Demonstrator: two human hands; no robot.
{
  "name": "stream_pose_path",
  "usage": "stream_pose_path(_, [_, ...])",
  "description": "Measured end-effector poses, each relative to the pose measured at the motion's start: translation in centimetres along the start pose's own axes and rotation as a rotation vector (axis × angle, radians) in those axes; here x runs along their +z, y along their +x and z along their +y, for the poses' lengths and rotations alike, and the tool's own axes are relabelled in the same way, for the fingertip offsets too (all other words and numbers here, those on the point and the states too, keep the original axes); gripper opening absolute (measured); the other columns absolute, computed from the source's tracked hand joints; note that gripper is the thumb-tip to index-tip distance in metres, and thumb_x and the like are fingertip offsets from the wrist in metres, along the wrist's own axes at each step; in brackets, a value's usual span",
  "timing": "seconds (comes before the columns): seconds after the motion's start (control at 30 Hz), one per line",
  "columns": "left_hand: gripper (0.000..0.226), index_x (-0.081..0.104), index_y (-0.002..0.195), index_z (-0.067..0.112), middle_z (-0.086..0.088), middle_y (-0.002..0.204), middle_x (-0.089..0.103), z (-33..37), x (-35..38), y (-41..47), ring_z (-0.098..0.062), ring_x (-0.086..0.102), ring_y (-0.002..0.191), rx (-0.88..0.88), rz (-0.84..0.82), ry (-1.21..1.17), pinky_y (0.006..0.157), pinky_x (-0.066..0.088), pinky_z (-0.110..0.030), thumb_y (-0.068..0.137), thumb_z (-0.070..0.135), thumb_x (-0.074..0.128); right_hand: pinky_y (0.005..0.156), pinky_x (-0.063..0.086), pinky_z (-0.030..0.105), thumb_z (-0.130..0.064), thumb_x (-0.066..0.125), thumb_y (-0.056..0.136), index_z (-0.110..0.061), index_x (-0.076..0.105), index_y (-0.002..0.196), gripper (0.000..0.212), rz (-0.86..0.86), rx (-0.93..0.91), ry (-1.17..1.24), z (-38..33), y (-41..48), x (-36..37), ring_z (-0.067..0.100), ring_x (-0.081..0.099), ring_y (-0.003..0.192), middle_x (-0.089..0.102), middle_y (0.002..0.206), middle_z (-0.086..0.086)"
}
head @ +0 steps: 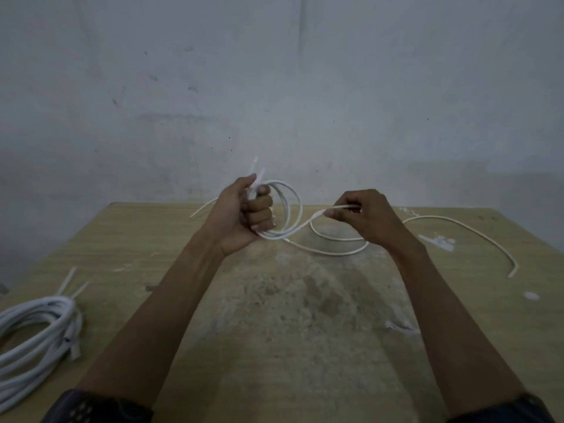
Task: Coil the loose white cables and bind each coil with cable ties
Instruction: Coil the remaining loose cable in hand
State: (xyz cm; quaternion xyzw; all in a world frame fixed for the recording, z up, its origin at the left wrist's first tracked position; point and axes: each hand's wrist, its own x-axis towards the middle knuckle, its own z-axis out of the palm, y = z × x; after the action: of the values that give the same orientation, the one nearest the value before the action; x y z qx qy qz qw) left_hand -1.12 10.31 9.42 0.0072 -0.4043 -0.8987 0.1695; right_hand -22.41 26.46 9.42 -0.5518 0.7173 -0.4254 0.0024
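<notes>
The wooden tabletop (152, 239) is showing a worn grey patch nearer the person than the hands. A coiled bundle of white cables (36, 331) is lying well off to the near left of the left hand (241, 215). A loose white cable (335, 251) is looping under the right hand (366, 215) and arching away to its right. Small white pieces (439, 241), too blurred to identify, are lying right of that hand.

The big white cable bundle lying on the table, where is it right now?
In the head view, the cable bundle lies at the table's near-left edge, left of the left forearm, apart from the small coil gripped by the left hand.
</notes>
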Motion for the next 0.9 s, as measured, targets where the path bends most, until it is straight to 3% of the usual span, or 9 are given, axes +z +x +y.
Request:
stream_pose_path(0.13, [0.029, 0.048, 0.076, 0.014, 0.007, 0.058, 0.015, -1.7, 0.5, 0.3, -0.01, 0.007, 0.043, -0.123, -0.097, 0.066, 0.044, 0.015, -0.027, 0.09, 0.037, 0.035, 0.067, 0.045, 0.017, -0.029, 0.081, 0.082, -0.016, 0.075, 0.079, 0.014, -0.023, -0.104, 0.048, -2.0, -0.2, -0.9, 0.005, 0.064, 0.071, 0.071, 0.075, -0.004])
stream_pose_path(0.23, [0.032, 0.044, 0.074, 0.017, 0.008, 0.055, 0.013, -2.3, 0.7, 0.4, -0.009, 0.007, 0.04, -0.176, -0.086, 0.129, 0.04, 0.013, -0.024, 0.099, 0.032, 0.032, 0.066, 0.052, 0.025, -0.029, 0.087, 0.074, -0.018, 0.077, 0.079, 0.015, -0.05, -0.065, 0.103, -3.5, -0.5, -1.7, 0.015, 0.07, 0.071, 0.074, 0.074, -0.002])
stream_pose_path(0.3, [0.032, 0.043, 0.073, 0.018, 0.009, 0.054, 0.012, -2.4, 1.1, 0.1, -0.009, 0.007, 0.039, -0.188, -0.097, 0.144, 0.039, 0.011, -0.024, 0.099, 0.033, 0.033, 0.063, 0.057, 0.027, -0.025, 0.092, 0.067, -0.015, 0.077, 0.088, 0.028, 0.052, -0.005, 0.184, -3.9, -0.6, -1.8, 0.018, 0.072, 0.071, 0.075, 0.083, 0.001])
stream_pose_path(0.47, [0.033, 0.043, 0.067, 0.019, 0.009, 0.052, 0.011, -2.6, 2.6, 0.1, -0.01, 0.005, 0.038, -0.118, -0.086, 0.111, 0.038, 0.011, -0.023, 0.096, 0.033, 0.037, 0.069, 0.06, 0.028, 0.004, 0.086, 0.069, -0.009, 0.055, 0.129, 0.069, 0.446, 0.294, 0.876, -4.9, -0.6, 0.9, 0.022, 0.072, 0.092, 0.053, 0.128, 0.017])
stream_pose_path(0.6, [0.031, 0.041, 0.066, 0.019, 0.008, 0.052, 0.011, -3.1, 2.7, 0.5, -0.011, 0.004, 0.039, -0.051, -0.05, 0.079, 0.038, 0.012, -0.022, 0.094, 0.031, 0.038, 0.072, 0.061, 0.028, 0.013, 0.079, 0.073, 0.001, 0.031, 0.148, 0.089, 0.537, 0.469, 1.28, -5.5, 0.2, 2.3, 0.025, 0.069, 0.09, 0.044, 0.14, 0.039])
stream_pose_path(0.67, [0.029, 0.039, 0.068, 0.018, 0.007, 0.053, 0.011, -2.9, 2.5, 0.5, -0.011, 0.005, 0.039, 0.01, -0.035, 0.022, 0.036, 0.014, -0.022, 0.094, 0.031, 0.037, 0.078, 0.061, 0.026, 0.011, 0.075, 0.079, 0.009, 0.029, 0.148, 0.082, 0.563, 0.506, 1.271, -5.2, 0.4, 2.7, 0.025, 0.066, 0.091, 0.042, 0.139, 0.043])
stream_pose_path(0.77, [0.027, 0.038, 0.068, 0.019, 0.007, 0.052, 0.009, -2.2, 2.2, 0.4, -0.011, 0.005, 0.039, 0.09, -0.01, -0.038, 0.034, 0.017, -0.02, 0.093, 0.03, 0.037, 0.085, 0.06, 0.028, 0.007, 0.067, 0.088, 0.015, 0.05, 0.132, 0.048, 0.492, 0.383, 1.12, -4.3, 0.5, 2.7, 0.025, 0.07, 0.087, 0.067, 0.115, 0.028])
stream_pose_path(0.83, [0.027, 0.037, 0.069, 0.019, 0.007, 0.052, 0.009, -1.8, 2.1, 0.2, -0.011, 0.005, 0.039, 0.101, 0.007, -0.029, 0.034, 0.017, -0.021, 0.094, 0.029, 0.036, 0.087, 0.06, 0.033, 0.005, 0.062, 0.093, 0.01, 0.063, 0.12, 0.027, 0.391, 0.204, 0.897, -4.2, 0.1, 2.2, 0.027, 0.074, 0.087, 0.074, 0.095, 0.016])
stream_pose_path(0.9, [0.03, 0.035, 0.071, 0.019, 0.007, 0.053, 0.009, -1.8, 2.0, 0.3, -0.011, 0.005, 0.04, 0.084, 0.007, 0.012, 0.035, 0.016, -0.022, 0.098, 0.03, 0.031, 0.086, 0.06, 0.033, -0.005, 0.062, 0.096, -0.004, 0.071, 0.113, 0.019, 0.375, -0.038, 0.504, -4.6, -0.3, 1.6, 0.021, 0.073, 0.093, 0.075, 0.098, 0.007])
